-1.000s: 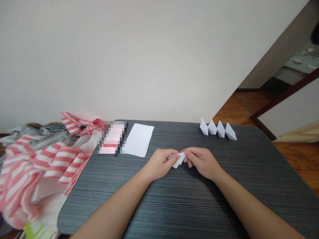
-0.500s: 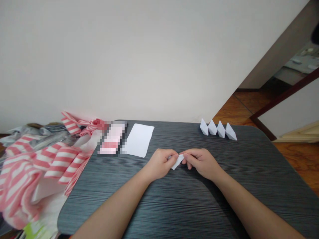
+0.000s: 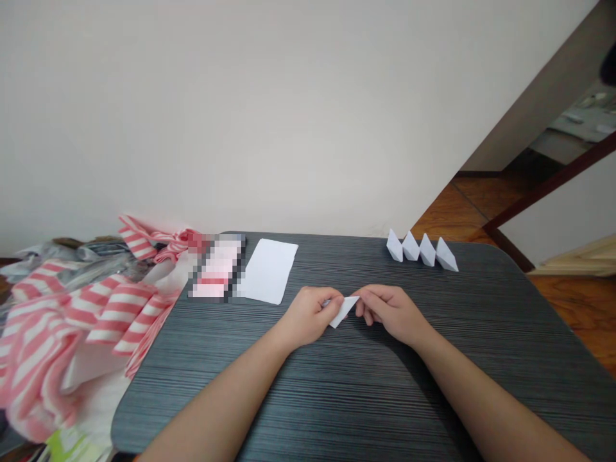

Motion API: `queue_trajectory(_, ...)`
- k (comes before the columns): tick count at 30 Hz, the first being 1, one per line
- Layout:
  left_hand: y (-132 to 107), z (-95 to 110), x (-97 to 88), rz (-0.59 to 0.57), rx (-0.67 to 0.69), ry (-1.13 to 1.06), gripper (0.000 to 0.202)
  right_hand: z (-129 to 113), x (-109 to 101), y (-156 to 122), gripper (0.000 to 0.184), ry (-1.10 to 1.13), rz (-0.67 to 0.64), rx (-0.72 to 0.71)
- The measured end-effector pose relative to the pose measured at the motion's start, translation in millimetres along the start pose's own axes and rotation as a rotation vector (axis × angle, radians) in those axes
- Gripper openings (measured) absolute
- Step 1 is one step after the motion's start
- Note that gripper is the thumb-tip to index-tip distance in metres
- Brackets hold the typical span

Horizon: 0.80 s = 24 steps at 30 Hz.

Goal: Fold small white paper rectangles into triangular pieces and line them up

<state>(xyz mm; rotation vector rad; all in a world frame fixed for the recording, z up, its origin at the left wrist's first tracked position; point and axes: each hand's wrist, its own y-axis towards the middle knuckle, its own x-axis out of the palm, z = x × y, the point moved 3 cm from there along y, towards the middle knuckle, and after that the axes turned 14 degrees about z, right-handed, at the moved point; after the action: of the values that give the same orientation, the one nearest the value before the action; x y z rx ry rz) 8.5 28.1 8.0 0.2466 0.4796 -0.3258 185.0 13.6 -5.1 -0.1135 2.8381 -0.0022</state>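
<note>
Both hands meet at the middle of the dark striped table [image 3: 337, 398]. My left hand [image 3: 310, 314] is closed, pinching a small folded white paper triangle [image 3: 343, 310] by its left end. My right hand [image 3: 389, 312] is closed too, its thumb and forefinger pinching the triangle's right tip. The paper piece rests just above the tabletop, its point angled down toward me. Both forearms lie on the table.
Several folded white paper triangles [image 3: 421, 249] stand in a row at the far right of the table. A flat white paper sheet [image 3: 268, 270] and a blurred-out flat object [image 3: 216, 267] lie at the far left. Pink-and-white striped cloth [image 3: 72, 321] is heaped left of the table.
The folded paper has been worked into a sharper triangle, and my right fingers have slid out to its right tip. Both hands stay in the same spot.
</note>
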Motion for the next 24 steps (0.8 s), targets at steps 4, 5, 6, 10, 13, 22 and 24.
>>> queue_trajectory(4, -1.0, 1.3, -0.2, -0.010, 0.001, -0.021, 0.034, 7.0, -0.4, 1.1, 0.034, 0.124, 0.024, 0.073)
queue_trajectory(5, -1.1, 1.7, -0.2, -0.009, 0.003, -0.018, 0.035, 7.5, -0.2, 1.2, 0.034, 0.103, 0.027, 0.063)
queue_trajectory(6, -1.2, 1.9, -0.1, -0.008, 0.004, -0.013, 0.035, 7.2, 0.0, 1.3, 0.033, 0.068, 0.030, 0.042)
queue_trajectory(10, -1.1, 1.3, 0.4, -0.002, -0.005, -0.003, 0.033, 2.4, 0.8, 1.0, 0.028, -0.081, 0.025, -0.039)
queue_trajectory(13, -1.1, 0.6, 0.5, 0.003, -0.015, -0.004, 0.032, -0.8, 0.5, 1.1, 0.031, -0.114, 0.026, -0.049)
queue_trajectory(22, -1.3, 6.1, -1.2, -0.003, 0.015, 0.016, 0.033, -0.4, 3.6, -0.3, 0.030, -0.056, 0.014, 0.045)
queue_trajectory(24, -1.3, 6.7, -1.4, -0.005, 0.019, 0.017, 0.034, -0.9, 4.0, -0.3, 0.027, -0.035, 0.014, 0.062)
